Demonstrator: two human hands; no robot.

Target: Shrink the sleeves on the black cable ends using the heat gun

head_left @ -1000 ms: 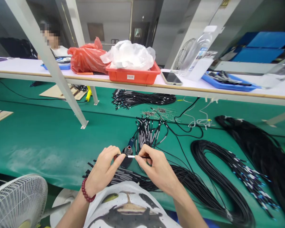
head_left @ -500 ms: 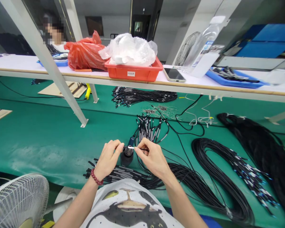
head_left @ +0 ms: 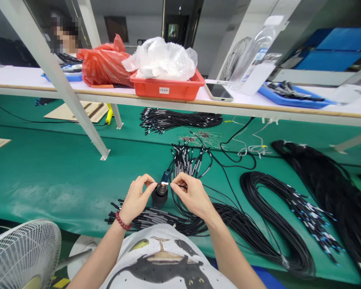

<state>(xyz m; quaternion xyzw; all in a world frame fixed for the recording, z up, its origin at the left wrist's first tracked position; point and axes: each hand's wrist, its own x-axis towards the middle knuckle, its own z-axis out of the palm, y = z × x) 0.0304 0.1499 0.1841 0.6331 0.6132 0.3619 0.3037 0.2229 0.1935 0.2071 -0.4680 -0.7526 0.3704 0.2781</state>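
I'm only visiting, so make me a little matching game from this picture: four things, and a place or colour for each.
Things:
1. Phone
2. Bracelet
3. Small white piece
4. Fan

Places or colours:
A. Between the left hand and the right hand
B. Bottom left of the picture
C. On the shelf, beside the red tray
D. Dark red

Pairs: 1-C, 2-D, 3-A, 4-B

A red bag (head_left: 104, 62) sits on the white shelf (head_left: 15, 76) beside a red bin (head_left: 182, 90) heaped with whitish plastic (head_left: 165, 60). A phone (head_left: 219, 92) lies near a clear bottle (head_left: 258, 50); a fan (head_left: 27, 251) stands at lower left.
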